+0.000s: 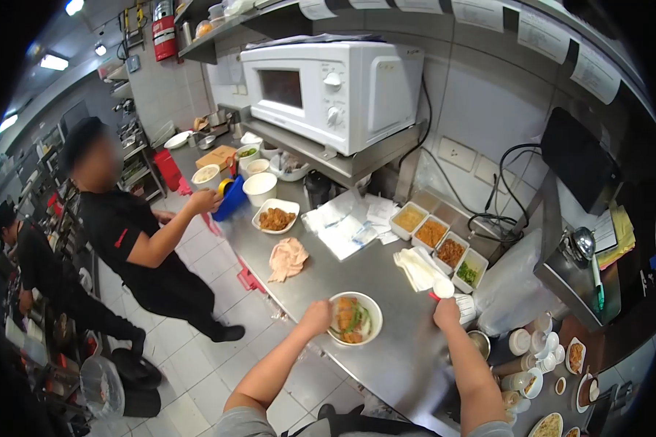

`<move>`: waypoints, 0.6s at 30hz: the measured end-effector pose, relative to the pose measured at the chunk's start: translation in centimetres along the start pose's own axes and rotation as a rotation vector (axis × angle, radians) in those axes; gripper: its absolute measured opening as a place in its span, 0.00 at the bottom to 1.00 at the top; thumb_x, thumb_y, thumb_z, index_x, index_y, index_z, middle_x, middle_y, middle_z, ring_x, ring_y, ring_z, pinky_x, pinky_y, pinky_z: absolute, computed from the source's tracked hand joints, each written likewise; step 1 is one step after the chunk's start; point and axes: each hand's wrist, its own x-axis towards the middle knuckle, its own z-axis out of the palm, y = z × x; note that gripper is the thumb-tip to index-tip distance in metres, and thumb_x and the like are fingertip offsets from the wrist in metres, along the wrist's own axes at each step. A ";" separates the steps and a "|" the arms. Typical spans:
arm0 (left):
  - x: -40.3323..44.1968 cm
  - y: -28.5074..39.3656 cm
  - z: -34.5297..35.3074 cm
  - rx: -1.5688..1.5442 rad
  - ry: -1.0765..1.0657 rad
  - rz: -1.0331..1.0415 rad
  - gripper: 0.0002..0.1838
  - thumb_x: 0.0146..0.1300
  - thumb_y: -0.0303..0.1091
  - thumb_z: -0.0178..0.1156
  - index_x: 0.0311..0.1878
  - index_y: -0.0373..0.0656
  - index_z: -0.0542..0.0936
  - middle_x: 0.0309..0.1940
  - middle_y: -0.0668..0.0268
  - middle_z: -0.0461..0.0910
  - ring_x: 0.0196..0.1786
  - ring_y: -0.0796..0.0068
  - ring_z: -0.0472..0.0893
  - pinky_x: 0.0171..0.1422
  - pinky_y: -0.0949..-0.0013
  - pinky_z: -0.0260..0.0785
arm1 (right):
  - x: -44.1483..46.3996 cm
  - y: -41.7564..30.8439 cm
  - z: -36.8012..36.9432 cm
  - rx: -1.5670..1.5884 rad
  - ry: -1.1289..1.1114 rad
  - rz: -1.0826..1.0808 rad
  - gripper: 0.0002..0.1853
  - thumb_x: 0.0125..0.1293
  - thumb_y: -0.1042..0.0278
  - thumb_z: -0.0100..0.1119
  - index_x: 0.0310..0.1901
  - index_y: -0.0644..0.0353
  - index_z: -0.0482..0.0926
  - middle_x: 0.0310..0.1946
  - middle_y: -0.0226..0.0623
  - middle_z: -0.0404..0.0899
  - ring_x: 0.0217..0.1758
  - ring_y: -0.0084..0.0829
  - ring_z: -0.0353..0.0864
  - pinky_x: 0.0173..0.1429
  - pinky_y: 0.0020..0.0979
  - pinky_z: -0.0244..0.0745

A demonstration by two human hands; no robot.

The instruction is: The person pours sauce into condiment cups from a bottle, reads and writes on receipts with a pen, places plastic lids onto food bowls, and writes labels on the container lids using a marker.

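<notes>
A white round bowl (370, 306) with sliced fried food and green and pale slices stands on the steel counter. My left hand (316, 319) is closed at the bowl's left rim; what its fingers hold, if anything, is hidden. To the right, my right hand (446, 313) is closed on a spoon (442, 288) with a red part at the handle and a white round head. Beyond that spoon lies a folded white cloth (417, 268). Behind it, small containers (431, 231) hold toppings, among them chopped green ones.
A pink cloth (288, 259) and a bowl of fried pieces (275, 217) lie left on the counter (321, 280). A microwave (375, 95) sits on a shelf above. Sauce bottles (519, 342) crowd the right. A co-worker (135, 226) stands at the left, another person behind.
</notes>
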 end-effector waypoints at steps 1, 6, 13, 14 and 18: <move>1.5 -0.6 -0.5 0.021 0.030 -0.013 0.13 0.63 0.30 0.46 0.32 0.30 0.77 0.29 0.39 0.77 0.37 0.40 0.78 0.45 0.48 0.71 | 0.4 0.2 0.9 0.012 0.034 0.010 0.11 0.56 0.73 0.52 0.38 0.67 0.80 0.40 0.52 0.78 0.44 0.48 0.80 0.49 0.41 0.76; 8.8 -2.0 -3.3 0.017 0.109 -0.187 0.14 0.60 0.32 0.49 0.31 0.31 0.79 0.32 0.42 0.79 0.38 0.48 0.81 0.44 0.53 0.74 | -0.2 0.2 -1.3 -0.133 -0.050 -0.004 0.11 0.60 0.70 0.49 0.38 0.61 0.81 0.40 0.43 0.81 0.44 0.42 0.82 0.44 0.39 0.77; 11.5 6.6 -8.1 0.383 0.037 -0.068 0.21 0.68 0.42 0.43 0.39 0.32 0.78 0.42 0.43 0.78 0.50 0.48 0.77 0.53 0.55 0.69 | -2.1 0.0 -5.9 -0.279 -0.212 -0.334 0.10 0.53 0.63 0.55 0.37 0.49 0.82 0.33 0.38 0.82 0.39 0.39 0.83 0.39 0.40 0.77; 10.8 10.9 -10.2 0.282 -0.042 0.154 0.22 0.69 0.43 0.42 0.42 0.32 0.78 0.43 0.44 0.78 0.50 0.48 0.77 0.54 0.55 0.68 | -2.2 -0.4 -6.9 -0.264 -0.202 -0.345 0.10 0.53 0.63 0.55 0.37 0.50 0.82 0.32 0.39 0.82 0.38 0.40 0.83 0.39 0.41 0.77; 11.6 27.5 -17.5 -0.264 -0.229 1.124 0.20 0.70 0.43 0.46 0.52 0.36 0.75 0.57 0.55 0.72 0.60 0.63 0.71 0.64 0.62 0.61 | -3.4 -2.6 -9.7 -0.089 -0.112 -0.346 0.10 0.54 0.63 0.53 0.35 0.53 0.80 0.30 0.41 0.82 0.35 0.44 0.82 0.39 0.43 0.76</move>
